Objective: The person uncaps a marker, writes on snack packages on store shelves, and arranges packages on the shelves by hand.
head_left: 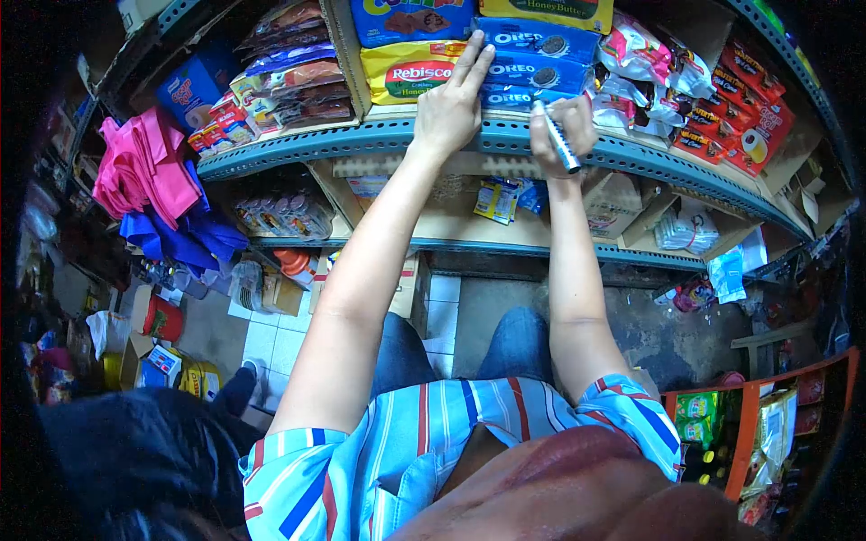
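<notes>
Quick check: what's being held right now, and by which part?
The right hand holds a marker pen around its barrel; blur hides exact finger placement. The left hand grips nothing visible, lying against the snack packs.

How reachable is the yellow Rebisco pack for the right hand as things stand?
Probably not directly: the left hand lies between the right hand and the Rebisco pack, overlapping its right end in view. The right hand also holds a marker.
</notes>
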Demonstrator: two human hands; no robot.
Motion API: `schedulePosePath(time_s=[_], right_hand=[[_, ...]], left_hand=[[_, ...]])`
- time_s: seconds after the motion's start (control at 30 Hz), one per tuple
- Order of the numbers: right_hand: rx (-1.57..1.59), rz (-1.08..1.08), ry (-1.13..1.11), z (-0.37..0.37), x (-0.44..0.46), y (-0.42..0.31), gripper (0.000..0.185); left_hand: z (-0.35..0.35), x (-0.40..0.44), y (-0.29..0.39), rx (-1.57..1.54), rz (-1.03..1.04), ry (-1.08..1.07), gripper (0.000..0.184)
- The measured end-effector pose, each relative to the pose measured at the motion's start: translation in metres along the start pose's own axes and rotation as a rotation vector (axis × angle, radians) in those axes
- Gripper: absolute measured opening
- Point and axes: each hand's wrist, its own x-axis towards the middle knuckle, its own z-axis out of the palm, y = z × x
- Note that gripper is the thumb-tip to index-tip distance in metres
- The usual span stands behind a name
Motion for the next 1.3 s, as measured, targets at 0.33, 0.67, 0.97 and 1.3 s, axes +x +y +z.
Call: schedulePosePath(time_s=[0.33,0.67,0.97,1.3], right_hand=[[-0.066,0.091,-0.073,0.002,0.003,-0.001,0.016],[-0.112,0.125,-0.080,0.007,0.004,-0.001,0.014],[-0.103,0.157,-0.129,0.001,0.002,0.000,0.016],[-0.162,0.144,-0.042,0.003,0.003,0.001,0.015]], left_hand=[[0.007,-0.002,-0.006,0.072,0.064,0.063,0.087],[0.008,-0.003,-0.007,0.135,0.067,0.036,0.077],[0.006,-0.003,-0.004,0.120,0.034,0.013,0.072],[0.005,-0.003,-0.003,0.106,0.014,0.007,0.073]])
